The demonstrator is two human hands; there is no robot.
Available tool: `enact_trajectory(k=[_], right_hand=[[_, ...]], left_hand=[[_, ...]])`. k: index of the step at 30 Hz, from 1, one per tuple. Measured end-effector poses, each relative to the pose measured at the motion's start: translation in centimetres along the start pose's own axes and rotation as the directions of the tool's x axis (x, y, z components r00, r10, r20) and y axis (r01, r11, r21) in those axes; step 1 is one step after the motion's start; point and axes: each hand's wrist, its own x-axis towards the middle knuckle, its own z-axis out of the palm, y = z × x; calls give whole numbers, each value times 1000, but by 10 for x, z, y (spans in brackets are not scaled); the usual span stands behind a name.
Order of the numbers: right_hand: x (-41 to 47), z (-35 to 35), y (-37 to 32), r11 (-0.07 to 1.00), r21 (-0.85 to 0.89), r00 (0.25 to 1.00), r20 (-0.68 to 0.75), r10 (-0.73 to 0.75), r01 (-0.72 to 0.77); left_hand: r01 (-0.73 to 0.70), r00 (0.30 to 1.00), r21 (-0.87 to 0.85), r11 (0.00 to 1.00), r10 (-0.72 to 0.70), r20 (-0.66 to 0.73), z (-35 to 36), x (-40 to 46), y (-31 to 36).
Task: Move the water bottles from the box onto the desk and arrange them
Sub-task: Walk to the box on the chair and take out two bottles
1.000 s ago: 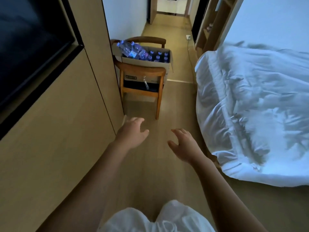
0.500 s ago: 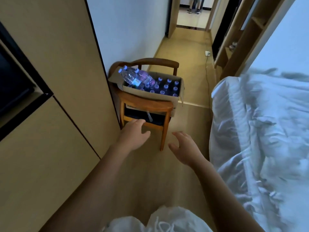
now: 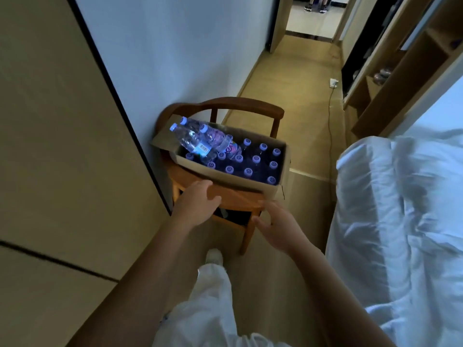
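An open cardboard box [image 3: 240,180] rests on a wooden chair [image 3: 233,199] against the wall. Several upright water bottles [image 3: 255,160] with pale caps fill it, and three clear bottles [image 3: 198,140] lie slanted on top at its left end. My left hand [image 3: 196,205] is held out just short of the box's near side, fingers spread, holding nothing. My right hand [image 3: 278,225] hovers lower, near the chair's front right corner, also open and empty. No desk is in view.
A tan panelled wall [image 3: 62,159] runs along the left. A bed with rumpled white sheets [image 3: 400,221] fills the right, leaving a narrow wooden floor aisle. A cable and plug [image 3: 333,82] lie on the floor beyond the chair, and a person's feet [image 3: 314,6] stand in the far doorway.
I have walked up the aisle, so the chair and box are much nearer. Both hands stay outstretched and empty, and now reach the chair's front.
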Motion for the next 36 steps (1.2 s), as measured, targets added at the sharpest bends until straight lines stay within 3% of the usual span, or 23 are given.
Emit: enact_trajectory(k=[4, 8, 13, 17, 23, 32, 36], right_hand=[[85, -5, -3, 1000, -19, 1000, 9, 1, 0], [169, -1, -9, 999, -40, 999, 36, 10, -8], [255, 14, -9, 999, -24, 992, 121, 41, -38], [303, 31, -6, 1000, -14, 979, 202, 22, -20], [363, 57, -5, 995, 79, 981, 192, 38, -54], [421, 82, 13, 996, -67, 962, 262, 80, -65], [433, 83, 18, 996, -89, 942, 333, 42, -13]], left_hand=[[34, 999, -39, 999, -34, -7, -12, 85, -12], [157, 987, -149, 976, -160, -12, -26, 162, -32], [343, 924, -508, 790, -381, 31, -37, 232, -56], [439, 857, -514, 737, -516, -8, -30, 268, -74], [576, 760, -479, 663, -650, 15, -13, 304, -90], [652, 596, -599, 465, -803, 26, -1, 336, -94], [601, 607, -664, 445, -794, 17, 1, 337, -94]])
